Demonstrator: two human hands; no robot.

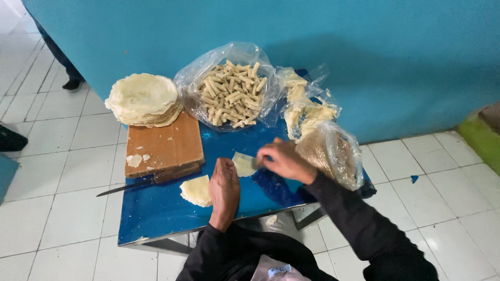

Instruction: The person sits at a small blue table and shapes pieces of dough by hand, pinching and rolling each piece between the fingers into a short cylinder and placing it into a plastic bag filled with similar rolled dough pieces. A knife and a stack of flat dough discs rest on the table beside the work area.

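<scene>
I see my left hand [224, 191] lying on the blue table [156, 213], fingers held together and pointing away from me, palm down. Just left of those fingers, touching the hand's edge, lies a stack of cut wrapper pieces [196, 190]. Just beyond the fingertips and a little to the right is a single pale wrapper piece [243, 164] flat on the table.

My right hand [283, 160] is blurred; its fingers look curled together at the right edge of that single wrapper piece, and I cannot tell whether they pinch it or only touch it.

Left of my left fingers a long knife [148, 182] lies along the near edge of a wooden cutting board [164, 145]. A pile of round wrappers [144, 100] sits on the board's far end. Beyond both hands an open clear bag holds rolled sticks [230, 93]. Right of it is a crumpled bag with pale scraps [304, 106], and just behind my right fingers a bag of brown filling [333, 153]. White floor tiles [57, 156] surround the table.
</scene>
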